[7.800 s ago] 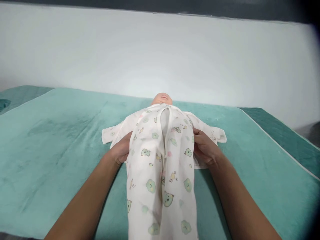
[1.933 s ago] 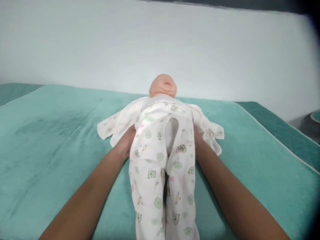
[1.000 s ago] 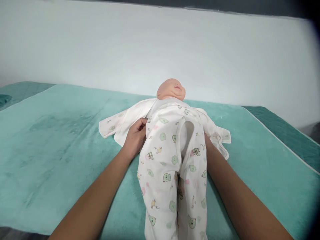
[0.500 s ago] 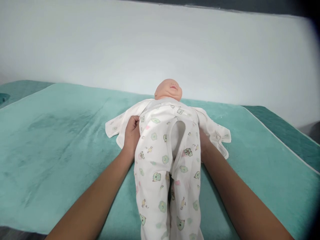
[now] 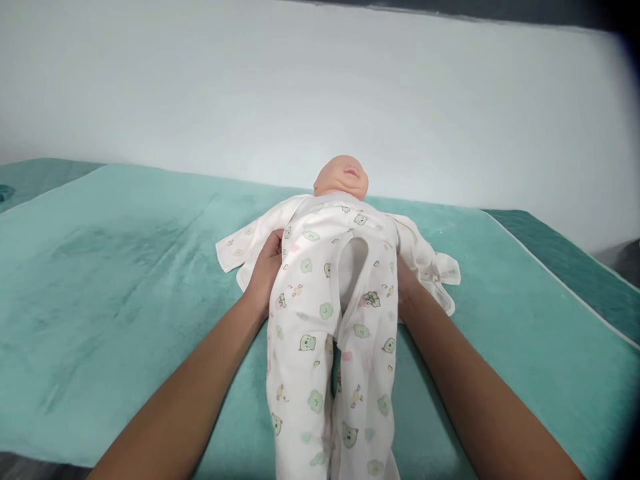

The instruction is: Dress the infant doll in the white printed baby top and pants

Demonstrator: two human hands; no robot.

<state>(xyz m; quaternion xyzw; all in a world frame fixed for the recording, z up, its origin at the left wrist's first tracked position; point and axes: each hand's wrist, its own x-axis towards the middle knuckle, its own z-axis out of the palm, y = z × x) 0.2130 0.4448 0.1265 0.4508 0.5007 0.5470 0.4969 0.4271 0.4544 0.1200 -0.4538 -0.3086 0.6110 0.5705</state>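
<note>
A baby doll lies on its back, head away from me. White open-crotch baby pants with green bear prints cover its belly and legs, pulled up high toward the chest. A matching white baby shirt spreads out under it, both sleeves out sideways. At the left side of the waist, my left hand has its fingers curled in against the pants' edge. On the opposite side, my right hand is mostly behind the pants, its fingers hidden.
A teal padded sheet lies beneath the doll, with darker teal parts beyond its white edging. Behind it rises a pale wall. Something dark stands at the far right edge.
The view has shifted slightly. The pants' legs appear a little further left and higher, and the doll's head slightly further right. Both hands keep their places at the waist.
</note>
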